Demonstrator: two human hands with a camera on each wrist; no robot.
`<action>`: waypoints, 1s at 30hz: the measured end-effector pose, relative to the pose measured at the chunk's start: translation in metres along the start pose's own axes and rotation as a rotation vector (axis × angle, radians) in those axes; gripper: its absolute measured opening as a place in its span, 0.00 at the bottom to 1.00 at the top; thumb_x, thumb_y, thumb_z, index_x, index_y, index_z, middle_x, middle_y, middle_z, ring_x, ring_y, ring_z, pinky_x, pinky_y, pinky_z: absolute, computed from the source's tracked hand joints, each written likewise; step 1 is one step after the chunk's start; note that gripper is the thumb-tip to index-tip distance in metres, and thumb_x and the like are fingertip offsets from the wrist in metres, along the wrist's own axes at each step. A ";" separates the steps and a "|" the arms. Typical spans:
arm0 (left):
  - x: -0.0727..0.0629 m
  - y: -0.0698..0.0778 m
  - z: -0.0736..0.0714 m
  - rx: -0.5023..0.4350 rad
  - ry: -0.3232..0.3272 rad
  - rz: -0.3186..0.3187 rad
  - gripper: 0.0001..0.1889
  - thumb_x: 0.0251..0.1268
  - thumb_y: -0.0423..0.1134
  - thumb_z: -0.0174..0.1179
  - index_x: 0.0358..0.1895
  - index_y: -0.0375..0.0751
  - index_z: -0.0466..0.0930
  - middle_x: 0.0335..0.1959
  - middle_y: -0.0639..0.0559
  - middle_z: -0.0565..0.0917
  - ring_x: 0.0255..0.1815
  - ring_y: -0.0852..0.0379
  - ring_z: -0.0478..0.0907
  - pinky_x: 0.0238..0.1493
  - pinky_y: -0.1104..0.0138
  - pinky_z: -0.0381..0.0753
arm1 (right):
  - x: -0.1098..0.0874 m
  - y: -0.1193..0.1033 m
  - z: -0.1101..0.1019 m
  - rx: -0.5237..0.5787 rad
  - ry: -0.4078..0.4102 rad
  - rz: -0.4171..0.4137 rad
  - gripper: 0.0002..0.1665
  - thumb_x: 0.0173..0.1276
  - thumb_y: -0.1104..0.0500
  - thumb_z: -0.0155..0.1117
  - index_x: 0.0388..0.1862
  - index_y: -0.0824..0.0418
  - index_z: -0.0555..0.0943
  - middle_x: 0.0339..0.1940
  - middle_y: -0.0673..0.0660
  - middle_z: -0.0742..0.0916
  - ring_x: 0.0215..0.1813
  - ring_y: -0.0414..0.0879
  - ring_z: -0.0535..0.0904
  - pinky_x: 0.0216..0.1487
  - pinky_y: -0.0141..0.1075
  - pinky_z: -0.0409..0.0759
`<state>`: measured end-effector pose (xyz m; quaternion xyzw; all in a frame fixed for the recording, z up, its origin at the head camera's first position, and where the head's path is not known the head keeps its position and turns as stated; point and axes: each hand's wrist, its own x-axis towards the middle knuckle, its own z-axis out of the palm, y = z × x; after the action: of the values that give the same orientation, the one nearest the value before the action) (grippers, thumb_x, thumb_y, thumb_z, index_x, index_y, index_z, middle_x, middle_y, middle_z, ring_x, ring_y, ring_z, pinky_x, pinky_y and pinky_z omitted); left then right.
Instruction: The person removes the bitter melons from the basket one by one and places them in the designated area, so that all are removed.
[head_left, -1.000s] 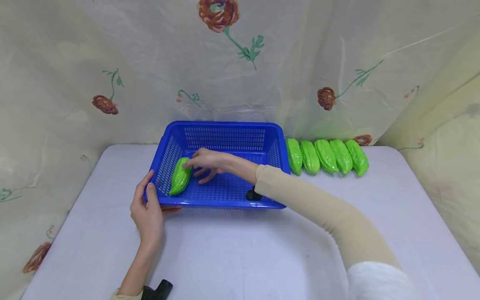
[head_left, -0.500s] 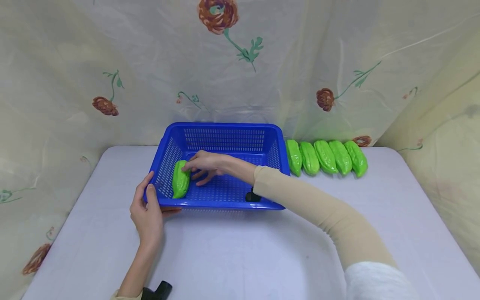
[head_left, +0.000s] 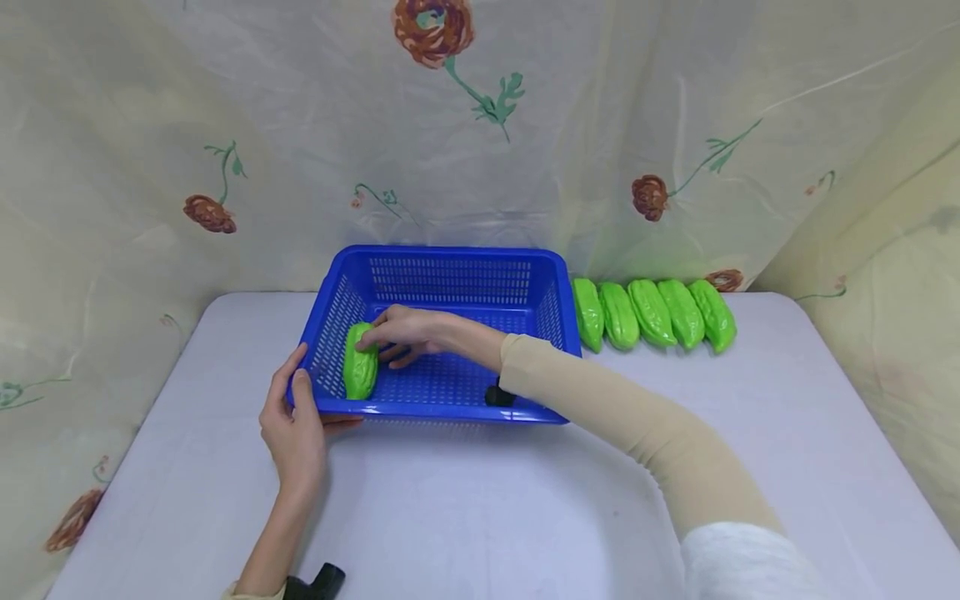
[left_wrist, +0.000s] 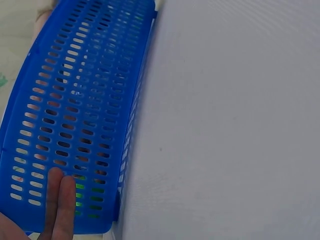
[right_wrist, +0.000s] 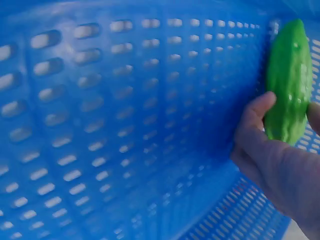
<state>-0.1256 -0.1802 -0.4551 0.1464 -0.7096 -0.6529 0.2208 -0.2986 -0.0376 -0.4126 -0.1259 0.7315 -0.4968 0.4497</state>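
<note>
A glossy green bitter melon (head_left: 360, 372) lies lengthwise along the left wall inside a blue slotted plastic basket (head_left: 450, 411). My right hand (head_left: 408, 327) reaches into the basket and holds the melon near its far end. In the right wrist view, the thumb and a finger sit on opposite sides of the ridged melon (right_wrist: 288, 75). My left hand (head_left: 295, 425) grips the basket's near left corner, thumb at the rim. Two of its fingers (left_wrist: 66, 205) lie against the slotted outer wall in the left wrist view.
Several more bitter melons (head_left: 651, 313) stand side by side in a row right of the basket, on the white-covered table (head_left: 480, 517). A flowered curtain (head_left: 285, 167) hangs directly behind. Black camera mounts (head_left: 318, 581) are strapped to the wrists.
The melon has slid slightly toward the basket's near wall and turned straighter along the left side. My right hand moved with it, slightly nearer and to the left. The left hand stayed in place.
</note>
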 end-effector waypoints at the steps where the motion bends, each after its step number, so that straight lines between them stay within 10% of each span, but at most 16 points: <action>1: 0.000 0.000 0.000 -0.004 0.000 -0.002 0.21 0.90 0.48 0.45 0.77 0.58 0.77 0.81 0.50 0.73 0.39 0.66 0.91 0.27 0.64 0.91 | -0.001 -0.001 0.000 -0.004 0.001 0.000 0.25 0.78 0.55 0.67 0.69 0.63 0.77 0.47 0.52 0.81 0.46 0.44 0.81 0.48 0.37 0.86; 13: 0.001 0.002 0.000 -0.037 -0.009 -0.013 0.22 0.90 0.48 0.46 0.77 0.56 0.76 0.80 0.47 0.74 0.37 0.66 0.91 0.25 0.64 0.90 | -0.009 -0.013 -0.011 0.050 -0.009 -0.038 0.37 0.78 0.58 0.66 0.81 0.63 0.67 0.71 0.61 0.80 0.76 0.63 0.78 0.69 0.55 0.87; 30: 0.000 0.001 0.001 0.037 0.025 -0.021 0.22 0.90 0.48 0.45 0.77 0.59 0.77 0.82 0.50 0.73 0.58 0.55 0.85 0.26 0.68 0.90 | -0.067 -0.048 -0.043 0.174 -0.021 -0.211 0.39 0.82 0.54 0.61 0.86 0.57 0.59 0.74 0.62 0.78 0.76 0.62 0.77 0.77 0.62 0.78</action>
<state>-0.1259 -0.1794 -0.4545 0.1661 -0.7169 -0.6402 0.2203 -0.3072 0.0088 -0.3325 -0.1677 0.6636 -0.6015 0.4120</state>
